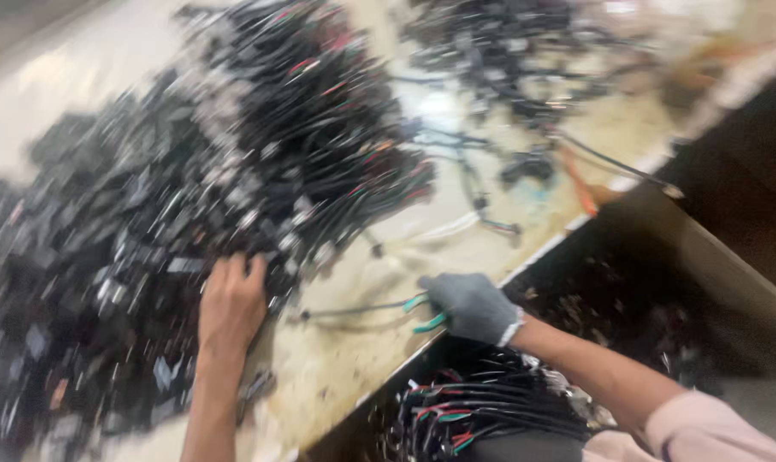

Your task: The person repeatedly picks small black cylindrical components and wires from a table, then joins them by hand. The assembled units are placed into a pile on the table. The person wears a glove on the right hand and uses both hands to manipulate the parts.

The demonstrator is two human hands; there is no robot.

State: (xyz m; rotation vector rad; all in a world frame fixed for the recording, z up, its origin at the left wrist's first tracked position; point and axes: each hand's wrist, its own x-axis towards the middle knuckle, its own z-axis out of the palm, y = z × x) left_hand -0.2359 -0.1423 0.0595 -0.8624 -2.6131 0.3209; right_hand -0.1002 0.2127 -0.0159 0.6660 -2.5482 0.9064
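Note:
The picture is blurred by motion. My left hand point(231, 304) is bare and rests with its fingers dug into the edge of a big heap of black cables and connectors point(191, 188) on the pale worktable point(345, 359). My right hand point(472, 305) wears a grey glove and grips a tool with teal handles point(422, 312). A thin black wire point(345, 310) lies on the table from the tool toward the heap.
A second tangle of black cables point(508, 51) lies at the far right of the table, near an orange-handled tool point(580, 192). Below the table edge a dark bin point(662, 282) holds scraps, and a bundle of black, red and green wires point(473, 411) lies near my lap.

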